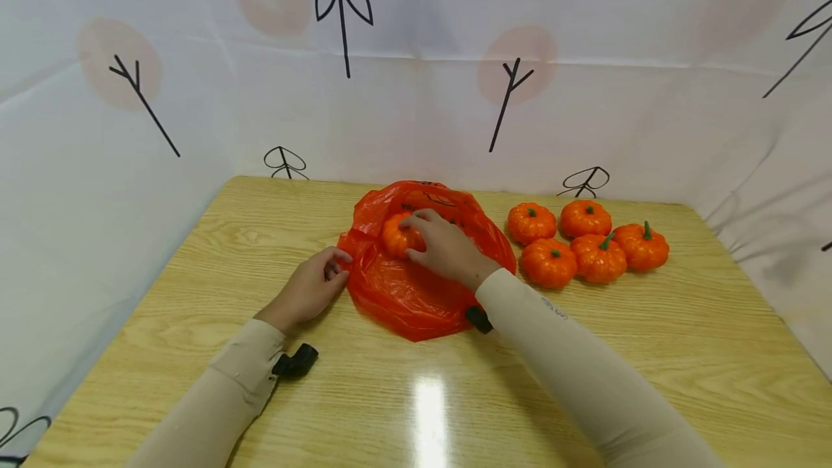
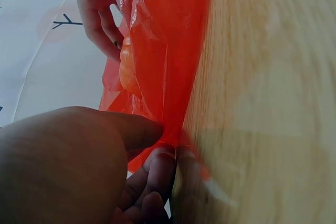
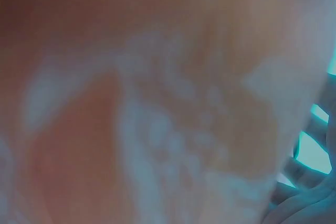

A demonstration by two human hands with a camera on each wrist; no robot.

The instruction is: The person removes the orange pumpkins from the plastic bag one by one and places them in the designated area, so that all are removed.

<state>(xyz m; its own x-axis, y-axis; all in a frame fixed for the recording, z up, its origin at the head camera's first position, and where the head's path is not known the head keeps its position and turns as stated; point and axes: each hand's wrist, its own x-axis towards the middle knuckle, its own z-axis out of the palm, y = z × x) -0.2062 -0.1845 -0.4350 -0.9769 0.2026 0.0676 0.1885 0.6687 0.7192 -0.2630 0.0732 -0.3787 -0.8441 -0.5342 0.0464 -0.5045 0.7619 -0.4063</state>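
A red plastic bag lies spread with its mouth up on the wooden table. My left hand pinches the bag's left edge between thumb and fingers; the left wrist view shows that pinch close up. Inside the bag, toward its left side, is a small orange pumpkin. My right hand reaches over the bag's right rim and grips this pumpkin with curled fingers from above and the right. In the right wrist view a blurred reddish film covers most of the picture, with part of the hand at the right edge.
Several more orange pumpkins with green stems, among them a front one, stand in a cluster right of the bag. The wooden table meets a patterned white cloth behind and at both sides.
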